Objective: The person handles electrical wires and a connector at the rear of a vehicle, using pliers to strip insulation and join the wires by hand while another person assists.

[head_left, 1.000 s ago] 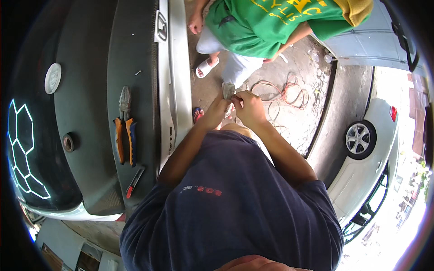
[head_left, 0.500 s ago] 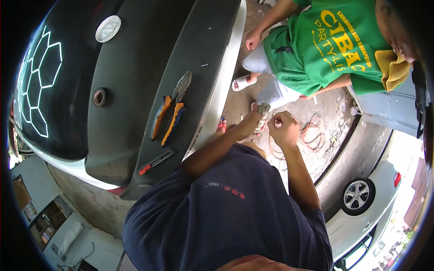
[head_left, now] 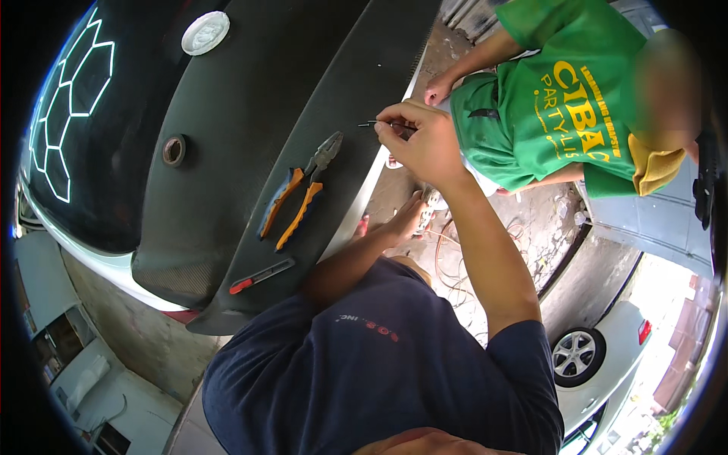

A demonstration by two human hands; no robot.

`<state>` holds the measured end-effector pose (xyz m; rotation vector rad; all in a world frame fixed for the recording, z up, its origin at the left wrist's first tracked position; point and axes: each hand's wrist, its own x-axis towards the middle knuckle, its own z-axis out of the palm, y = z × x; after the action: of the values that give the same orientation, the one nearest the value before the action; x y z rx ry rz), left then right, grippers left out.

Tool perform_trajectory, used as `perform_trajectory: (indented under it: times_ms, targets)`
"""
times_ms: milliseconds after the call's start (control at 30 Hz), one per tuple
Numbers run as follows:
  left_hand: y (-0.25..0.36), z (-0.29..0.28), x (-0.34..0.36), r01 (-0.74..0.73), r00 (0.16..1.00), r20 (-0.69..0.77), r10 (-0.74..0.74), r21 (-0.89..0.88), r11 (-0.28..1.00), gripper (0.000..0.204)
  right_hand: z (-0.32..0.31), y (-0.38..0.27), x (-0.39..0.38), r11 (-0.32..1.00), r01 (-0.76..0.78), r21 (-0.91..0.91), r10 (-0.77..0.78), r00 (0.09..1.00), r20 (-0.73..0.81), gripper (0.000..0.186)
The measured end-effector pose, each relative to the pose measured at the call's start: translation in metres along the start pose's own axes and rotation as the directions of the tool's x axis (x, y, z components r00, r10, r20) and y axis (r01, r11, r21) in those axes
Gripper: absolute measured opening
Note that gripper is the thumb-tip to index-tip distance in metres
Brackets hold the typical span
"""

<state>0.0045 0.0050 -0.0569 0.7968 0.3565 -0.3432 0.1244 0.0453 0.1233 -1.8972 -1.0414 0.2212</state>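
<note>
View: head camera, looking down.
Landmark: the pliers with orange and blue handles [head_left: 303,189], lying on the big dark car panel [head_left: 227,152].
Right hand [head_left: 421,140]: up and to the right of the pliers, just past the panel's edge.
Right grip: fingertips pressed together on a thin dark wire [head_left: 375,123], which pokes out toward the pliers.
Left hand [head_left: 409,220]: lower down, right of the pliers, reaching to a small white block [head_left: 432,205] on the ground.
Left grip: I cannot tell if the fingers are apart or together; they are partly hidden.
What changed: a moment ago both hands were low and close together by the white block. Now the right hand has come up with the wire, and the left has stayed low.
What that means: I think the wire end is now up where it can be worked on, near the tools.
Near the pliers: a red and black cutter knife [head_left: 262,275] just below them, and a round hole [head_left: 174,150] to their left.
Other person: someone in a green shirt [head_left: 531,98] crouches to the right of the pliers, one hand [head_left: 438,89] near the panel's edge.
Ground: loops of orange cable [head_left: 455,258], below and right of the pliers.
</note>
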Motion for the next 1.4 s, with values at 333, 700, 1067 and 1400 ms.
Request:
perform_trajectory:
  times_ms: [333, 700, 1067, 1400]
  targets:
    - [0.003, -0.003, 0.001, 0.052, 0.998, -0.042, -0.052, -0.004, 0.999, 0.028, 0.0, -0.005, 0.003, 0.996, 0.003, -0.091, -0.003, 1.0, 0.002, 0.013]
    - [-0.013, -0.028, 0.009, -0.008, 0.986, 0.136, 0.099, -0.546, 0.838, 0.049, -0.043, 0.039, -0.061, 0.969, -0.123, -0.216, 0.071, 0.97, -0.234, 0.02]
    - [0.009, -0.019, 0.003, 0.01, 0.948, 0.268, 0.172, -0.565, 0.825, 0.041, -0.021, 0.07, -0.187, 0.828, -0.537, -0.162, 0.513, 0.841, -0.169, 0.047]
    - [0.003, -0.014, 0.009, -0.031, 0.91, 0.366, 0.195, -0.409, 0.912, 0.04, -0.018, 0.06, -0.201, 0.838, -0.543, -0.06, 0.497, 0.804, -0.328, 0.038]
